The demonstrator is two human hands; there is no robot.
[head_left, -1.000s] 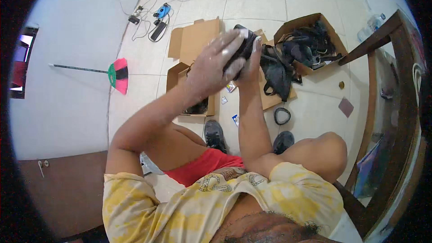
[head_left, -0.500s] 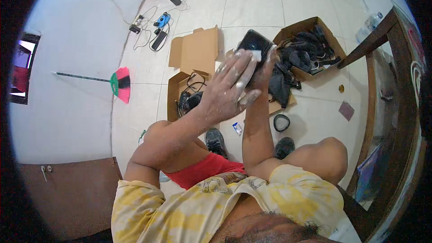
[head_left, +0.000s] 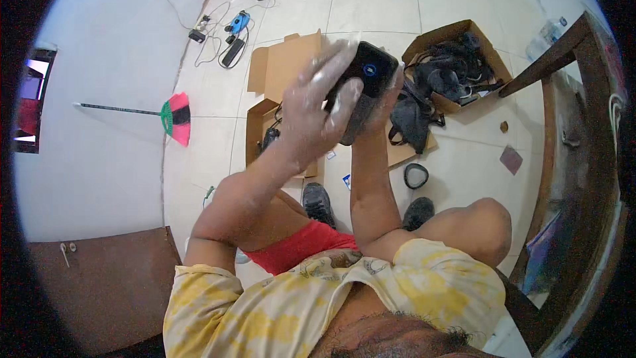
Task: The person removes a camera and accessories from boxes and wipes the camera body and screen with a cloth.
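You have the phone at about one o'clock from the middle of your view, gripped from behind by your right hand, thumb along its edge. Your left hand, whitened with powder, lies across the phone's nine o'clock side; it's blurred, so I can't tell whether it pinches anything. Powdery fingers could slip, and a hard push from the left could knock the phone out of that one-sided hold onto the tiled floor. Mind the carton walls: the filled carton near three o'clock from the phone, the other carton near eight. The roomiest way is twelve o'clock, over bare tiles.
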